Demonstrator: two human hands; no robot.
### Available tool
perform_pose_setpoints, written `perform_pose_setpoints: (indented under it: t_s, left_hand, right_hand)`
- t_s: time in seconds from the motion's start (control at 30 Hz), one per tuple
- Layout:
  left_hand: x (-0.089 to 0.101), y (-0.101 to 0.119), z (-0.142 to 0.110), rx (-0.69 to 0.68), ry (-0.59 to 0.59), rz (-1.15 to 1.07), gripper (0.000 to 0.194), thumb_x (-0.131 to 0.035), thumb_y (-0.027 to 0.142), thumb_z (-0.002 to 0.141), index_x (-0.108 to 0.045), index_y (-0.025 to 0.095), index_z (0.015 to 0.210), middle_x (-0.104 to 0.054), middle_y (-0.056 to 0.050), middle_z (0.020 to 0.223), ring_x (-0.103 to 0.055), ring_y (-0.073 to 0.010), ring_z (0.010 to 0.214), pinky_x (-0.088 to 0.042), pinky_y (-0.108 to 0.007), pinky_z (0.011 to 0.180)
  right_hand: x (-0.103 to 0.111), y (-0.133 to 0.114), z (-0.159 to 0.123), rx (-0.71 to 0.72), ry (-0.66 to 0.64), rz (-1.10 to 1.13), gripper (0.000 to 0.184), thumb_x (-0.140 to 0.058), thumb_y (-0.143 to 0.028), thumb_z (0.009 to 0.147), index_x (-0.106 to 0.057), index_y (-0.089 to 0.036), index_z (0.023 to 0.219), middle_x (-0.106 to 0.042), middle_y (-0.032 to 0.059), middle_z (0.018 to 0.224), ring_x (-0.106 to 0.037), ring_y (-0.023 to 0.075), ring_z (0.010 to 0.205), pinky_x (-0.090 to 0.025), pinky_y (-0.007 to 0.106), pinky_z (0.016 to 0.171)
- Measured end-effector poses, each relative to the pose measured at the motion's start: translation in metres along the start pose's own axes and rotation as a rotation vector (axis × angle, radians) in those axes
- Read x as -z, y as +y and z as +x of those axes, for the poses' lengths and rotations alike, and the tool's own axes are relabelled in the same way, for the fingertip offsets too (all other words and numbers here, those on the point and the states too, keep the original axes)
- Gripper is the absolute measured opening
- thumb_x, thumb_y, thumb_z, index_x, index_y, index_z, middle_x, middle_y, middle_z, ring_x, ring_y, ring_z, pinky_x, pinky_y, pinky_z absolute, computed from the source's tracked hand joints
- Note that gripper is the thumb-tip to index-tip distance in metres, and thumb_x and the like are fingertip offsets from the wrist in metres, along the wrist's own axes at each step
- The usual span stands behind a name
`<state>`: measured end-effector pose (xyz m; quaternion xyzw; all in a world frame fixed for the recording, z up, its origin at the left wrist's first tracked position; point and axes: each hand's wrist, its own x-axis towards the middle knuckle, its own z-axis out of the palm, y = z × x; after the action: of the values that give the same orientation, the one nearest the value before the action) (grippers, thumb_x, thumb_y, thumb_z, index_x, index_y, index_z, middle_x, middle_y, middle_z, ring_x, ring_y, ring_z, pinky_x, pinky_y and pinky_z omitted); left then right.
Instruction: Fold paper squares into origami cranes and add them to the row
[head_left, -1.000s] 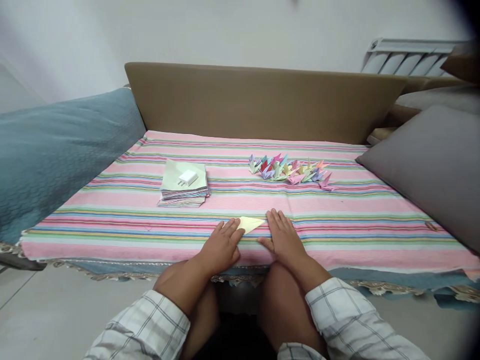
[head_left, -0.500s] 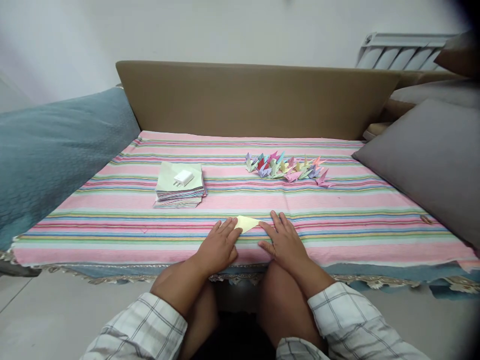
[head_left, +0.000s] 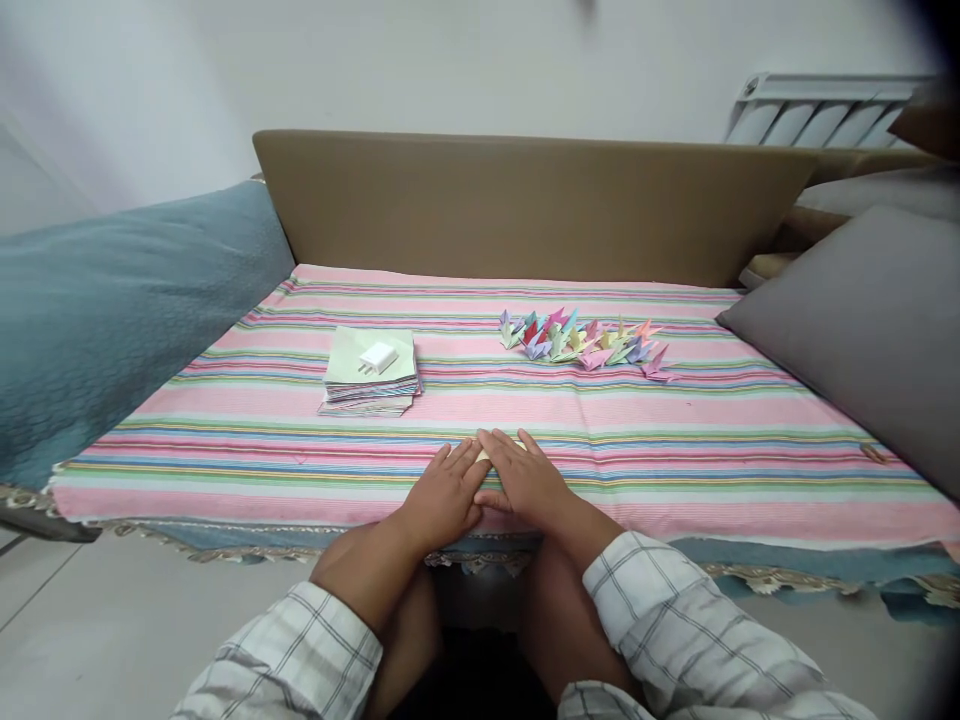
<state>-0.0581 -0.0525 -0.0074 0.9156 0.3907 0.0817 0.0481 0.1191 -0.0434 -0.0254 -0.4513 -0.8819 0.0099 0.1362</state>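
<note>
A small piece of pale yellow folded paper [head_left: 483,455] lies on the striped cloth, mostly hidden under my fingers. My left hand [head_left: 444,497] rests flat at its left side, fingers stretched out. Across the paper lies my right hand [head_left: 527,482], open with fingers extended, its fingertips touching or almost touching those of my left hand. Beyond my left hand is a stack of square paper sheets [head_left: 345,366], with a white plug adapter [head_left: 378,357] on top. Several colourful folded paper cranes [head_left: 559,342] sit in a cluster farther off to the right.
The pink striped cloth [head_left: 247,437] covers the sofa seat in front of my knees. A brown backrest [head_left: 510,205] runs along the back. A blue padded armrest [head_left: 150,300] bounds the left, and a grey cushion [head_left: 877,330] leans at the right.
My right hand has slid left over the yellow paper towards my left hand, covering most of it. My left hand stays at the paper's left end. The view has shifted slightly.
</note>
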Motion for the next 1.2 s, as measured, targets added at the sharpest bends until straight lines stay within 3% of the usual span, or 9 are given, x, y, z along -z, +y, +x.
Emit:
perform_pose_setpoints:
  t_s: [0.23,0.5,0.87,1.2]
  left_hand:
    - [-0.0006,0.0015,0.0002,0.013,0.029,-0.005,0.048,-0.049,0.014,0.076,-0.049,0.015,0.125,-0.041,-0.015,0.142,-0.032,-0.0278,0.134,-0.025,-0.050,0.109]
    - [-0.0068,-0.0005,0.0000,0.020,0.074,0.000,0.047,-0.047,0.013,0.076,-0.051,0.015,0.123,-0.042,-0.014,0.141,-0.033,-0.0267,0.133,-0.026,-0.049,0.110]
    - [-0.0057,-0.0002,0.0000,0.016,0.065,-0.025,0.048,-0.048,0.012,0.075,-0.050,0.014,0.123,-0.042,-0.015,0.141,-0.033,-0.0265,0.134,-0.026,-0.050,0.109]
    - [-0.0029,0.0012,0.0002,0.027,0.056,-0.016,0.046,-0.048,0.013,0.076,-0.051,0.015,0.121,-0.042,-0.015,0.141,-0.034,-0.0262,0.133,-0.026,-0.050,0.109]
  right_hand:
    - [0.0043,0.0014,-0.0005,-0.093,-0.003,0.072,0.083,-0.025,-0.067,0.086,-0.018,-0.009,0.145,-0.034,0.0155,0.145,-0.032,0.0242,0.134,-0.021,0.046,0.110]
    - [0.0031,0.0041,0.0019,-0.156,-0.001,0.057,0.073,-0.029,-0.064,0.087,-0.041,-0.011,0.136,-0.042,0.0133,0.141,-0.033,0.0249,0.133,-0.025,0.042,0.110]
    - [0.0083,0.0022,0.0029,-0.173,-0.050,0.074,0.062,-0.033,-0.060,0.089,-0.047,-0.015,0.130,-0.042,0.0123,0.141,-0.033,0.0240,0.134,-0.026,0.044,0.108]
    - [0.0006,0.0026,-0.0013,-0.189,-0.010,-0.006,0.074,-0.030,-0.066,0.086,-0.040,-0.012,0.137,-0.035,0.0127,0.145,-0.027,0.0261,0.136,-0.022,0.044,0.110]
